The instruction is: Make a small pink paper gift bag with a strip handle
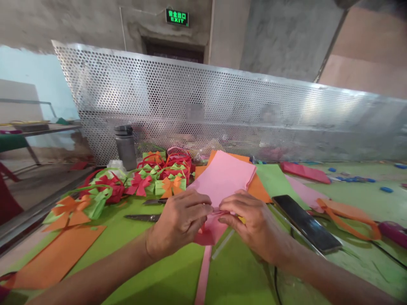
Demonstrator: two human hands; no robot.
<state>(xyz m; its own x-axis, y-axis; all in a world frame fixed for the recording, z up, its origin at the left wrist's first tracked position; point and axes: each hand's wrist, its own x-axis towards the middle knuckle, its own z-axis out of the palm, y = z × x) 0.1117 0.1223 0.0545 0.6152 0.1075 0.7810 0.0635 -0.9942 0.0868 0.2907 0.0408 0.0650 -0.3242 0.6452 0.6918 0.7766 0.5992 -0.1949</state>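
Observation:
Both of my hands meet over the green tabletop [152,262]. My left hand [182,220] pinches the left side of a folded piece of pink paper [211,233], and my right hand [249,220] pinches its right side. The fingertips nearly touch along a gathered fold. A darker pink flap hangs below the fingers, and a narrow pink strip [202,279] runs from under it toward me. Just behind the hands lies a stack of pink sheets [224,171]. Scissors [143,217] rest left of my left hand, partly hidden by it.
Several small paper bags with bows [171,184] stand at the left, before a grey bottle [125,148]. An orange paper piece [54,258] lies nearer. On the right are a black phone [307,222], an orange paper loop [352,218] and cables. A perforated metal screen [229,97] closes off the back.

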